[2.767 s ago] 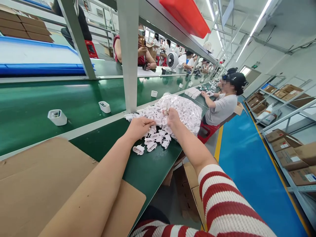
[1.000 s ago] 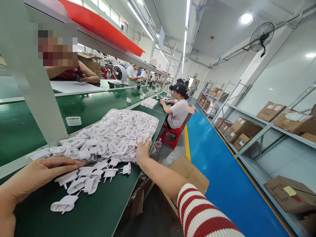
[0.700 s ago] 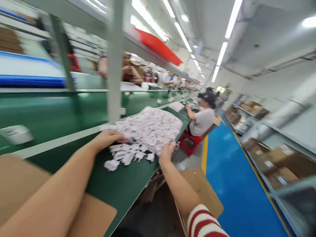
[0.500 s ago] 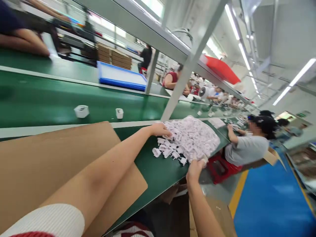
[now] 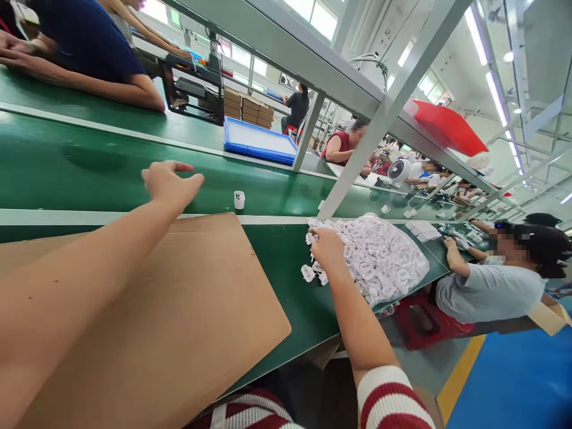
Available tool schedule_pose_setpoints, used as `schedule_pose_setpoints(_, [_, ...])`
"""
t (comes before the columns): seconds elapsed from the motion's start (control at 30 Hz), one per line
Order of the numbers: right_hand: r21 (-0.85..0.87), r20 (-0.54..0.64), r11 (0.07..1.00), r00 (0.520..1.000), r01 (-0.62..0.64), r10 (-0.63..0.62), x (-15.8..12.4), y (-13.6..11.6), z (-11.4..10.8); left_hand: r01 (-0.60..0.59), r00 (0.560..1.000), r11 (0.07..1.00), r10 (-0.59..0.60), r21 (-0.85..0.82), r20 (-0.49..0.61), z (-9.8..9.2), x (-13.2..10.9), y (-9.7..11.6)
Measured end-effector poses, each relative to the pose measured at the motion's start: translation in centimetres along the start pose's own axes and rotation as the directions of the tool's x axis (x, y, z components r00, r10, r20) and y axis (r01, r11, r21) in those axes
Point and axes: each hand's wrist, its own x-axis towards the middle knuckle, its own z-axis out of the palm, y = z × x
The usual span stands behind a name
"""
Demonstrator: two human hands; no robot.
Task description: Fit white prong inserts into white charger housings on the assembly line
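My left hand (image 5: pixel 172 186) is over the green conveyor belt (image 5: pixel 102 149), thumb and fingers apart with belt showing between them. Nothing shows in it, though its palm side is partly hidden. To its right a small white plastic housing (image 5: pixel 239 199) stands on the belt. My right hand (image 5: pixel 328 249) is at the left edge of a heap of small white plastic parts, its fingers bent and pinched around one white plastic part (image 5: pixel 310 238). A few loose white parts (image 5: pixel 308 273) lie below the fingers. Beside the hand, a clear bag (image 5: pixel 388 256) full of these parts rests on the bench.
A cardboard sheet (image 5: pixel 201 298) covers the bench before me. A slanted metal post (image 5: pixel 357 161) rises behind the bag. A blue-rimmed tray (image 5: pixel 261 156) sits beyond the belt. Co-workers (image 5: pixel 487 292) sit at right and across; a person's arm (image 5: pixel 111 89) rests on the far bench.
My left hand has left the heap and moved left over the belt. My right hand has let go of the bag's lower edge and moved to the loose parts. The view has turned left.
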Motion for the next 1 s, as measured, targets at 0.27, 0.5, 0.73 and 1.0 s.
schedule_pose_setpoints(0.27, [-0.231,0.086,0.972,0.995,-0.032,0.053,3.0,-0.8,1.8,0.200,0.978,0.977,-0.203,0.068,0.049,-0.2,3.1,-6.1])
schedule_pose_setpoints(0.5, [0.741,0.126,0.669,0.966,0.061,-0.228,1.3,-4.8,2.5,0.055,0.979,0.998,-0.051,-0.013,0.195,-2.0,1.1,-5.7])
schedule_pose_setpoints(0.73, [0.924,0.345,0.322,0.808,-0.205,-0.477,1.6,-10.5,4.2,-0.095,0.880,0.987,0.143,-0.126,0.453,-2.7,-9.1,-5.6])
schedule_pose_setpoints(1.0, [0.899,0.424,0.305,0.801,-0.315,-0.423,0.7,-10.3,6.9,-0.123,0.847,0.939,0.269,-0.322,0.458,-1.2,-13.4,-8.1])
